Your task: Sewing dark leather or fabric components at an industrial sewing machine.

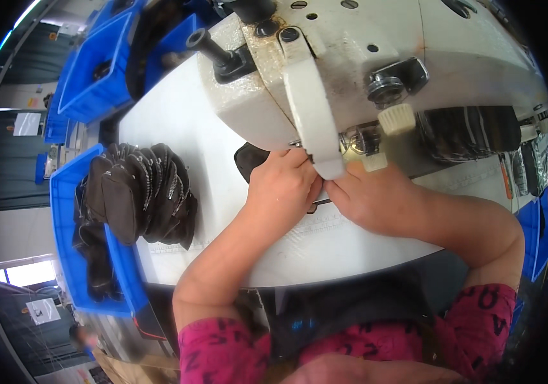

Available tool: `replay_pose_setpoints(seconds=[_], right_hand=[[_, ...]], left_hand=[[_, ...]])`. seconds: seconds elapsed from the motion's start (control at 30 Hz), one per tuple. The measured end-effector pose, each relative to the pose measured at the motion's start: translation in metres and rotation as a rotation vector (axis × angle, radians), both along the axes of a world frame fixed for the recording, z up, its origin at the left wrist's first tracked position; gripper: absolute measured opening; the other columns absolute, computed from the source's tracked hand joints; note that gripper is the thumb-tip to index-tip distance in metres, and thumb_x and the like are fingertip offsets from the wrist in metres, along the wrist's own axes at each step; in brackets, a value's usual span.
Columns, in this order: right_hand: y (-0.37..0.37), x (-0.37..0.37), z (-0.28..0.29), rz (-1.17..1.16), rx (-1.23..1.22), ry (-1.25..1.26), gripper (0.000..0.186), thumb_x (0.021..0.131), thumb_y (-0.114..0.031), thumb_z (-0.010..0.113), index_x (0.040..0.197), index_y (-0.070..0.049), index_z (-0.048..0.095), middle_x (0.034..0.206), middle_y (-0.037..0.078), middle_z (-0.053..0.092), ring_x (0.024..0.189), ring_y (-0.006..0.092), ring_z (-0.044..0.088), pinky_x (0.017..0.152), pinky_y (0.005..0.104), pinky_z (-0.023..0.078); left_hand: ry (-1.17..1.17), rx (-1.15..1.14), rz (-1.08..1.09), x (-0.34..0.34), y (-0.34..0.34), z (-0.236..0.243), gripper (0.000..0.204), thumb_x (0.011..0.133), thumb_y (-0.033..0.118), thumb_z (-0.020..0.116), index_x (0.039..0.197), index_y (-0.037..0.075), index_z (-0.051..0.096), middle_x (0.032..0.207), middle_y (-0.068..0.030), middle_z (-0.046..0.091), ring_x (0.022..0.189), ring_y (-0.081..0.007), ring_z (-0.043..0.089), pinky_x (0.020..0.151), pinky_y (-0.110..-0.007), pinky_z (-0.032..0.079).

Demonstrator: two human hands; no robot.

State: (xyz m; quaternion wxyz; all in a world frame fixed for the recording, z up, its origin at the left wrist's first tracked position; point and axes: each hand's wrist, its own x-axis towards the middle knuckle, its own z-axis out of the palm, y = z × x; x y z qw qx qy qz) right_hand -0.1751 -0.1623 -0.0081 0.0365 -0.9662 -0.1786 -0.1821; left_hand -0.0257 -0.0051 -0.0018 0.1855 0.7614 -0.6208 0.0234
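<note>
A white industrial sewing machine point(466, 64) with a white curved guard point(309, 102) stands over the white table point(210, 262). A dark fabric piece point(250, 160) lies under it, partly hidden by my fingers. My left hand point(283, 185) is closed on this piece, just left of the guard's lower end. My right hand point(379, 198) is beside it, fingers bent and pressed at the piece below the metal mechanism point(367, 141); their tips are mostly hidden.
At left, black zippered pouches point(139, 192) are heaped by a blue bin point(69, 256). More blue bins point(91, 83) sit behind. At right are stacked dark pieces point(463, 131), an orange-handled tool point(506, 179) and another bin point(530, 243). A blurred person point(85, 339) is at lower left.
</note>
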Motion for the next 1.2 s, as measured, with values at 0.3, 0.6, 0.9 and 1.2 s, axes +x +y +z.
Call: replay_pose_setpoints(seconds=[0.3, 0.6, 0.9, 1.2], right_hand=[[0.0006, 0.0011, -0.0001, -0.043, 0.019, 0.012, 0.016, 0.079, -0.014, 0.066, 0.090, -0.002, 0.068, 0.083, 0.007, 0.063, 0.074, 0.0219, 0.065, 0.062, 0.0370, 0.050], [0.0018, -0.0010, -0.0062, -0.036, 0.009, -0.002, 0.012, 0.077, -0.015, 0.068, 0.085, -0.006, 0.067, 0.078, 0.005, 0.060, 0.070, 0.0206, 0.062, 0.060, 0.0361, 0.046], [0.0018, 0.0007, -0.0051, -0.027, -0.001, -0.038, 0.011, 0.078, -0.015, 0.067, 0.085, -0.007, 0.067, 0.078, 0.004, 0.060, 0.071, 0.0187, 0.061, 0.061, 0.0354, 0.044], [0.0004, 0.0002, 0.0015, -0.037, -0.024, 0.026, 0.018, 0.079, -0.015, 0.066, 0.092, -0.003, 0.069, 0.080, 0.005, 0.063, 0.070, 0.0192, 0.063, 0.060, 0.0356, 0.046]], left_hand=[[0.048, -0.098, 0.043, -0.0028, -0.0043, 0.0008, 0.026, 0.081, 0.007, 0.078, 0.108, 0.008, 0.078, 0.097, -0.0061, 0.069, 0.082, -0.0290, 0.068, 0.069, -0.039, 0.056], [-0.015, -0.134, -0.018, 0.0043, -0.0025, 0.0009, 0.027, 0.077, 0.005, 0.079, 0.104, 0.010, 0.079, 0.094, -0.0032, 0.071, 0.082, -0.0257, 0.069, 0.068, -0.037, 0.056], [-0.012, -0.031, 0.013, 0.0038, -0.0004, 0.0011, 0.029, 0.078, 0.005, 0.079, 0.106, 0.010, 0.078, 0.098, -0.0022, 0.070, 0.086, -0.0264, 0.069, 0.069, -0.038, 0.056], [0.046, -0.078, -0.026, -0.0002, -0.0029, 0.0022, 0.029, 0.082, 0.005, 0.077, 0.111, 0.006, 0.076, 0.095, -0.0067, 0.068, 0.084, -0.0299, 0.067, 0.069, -0.040, 0.056]])
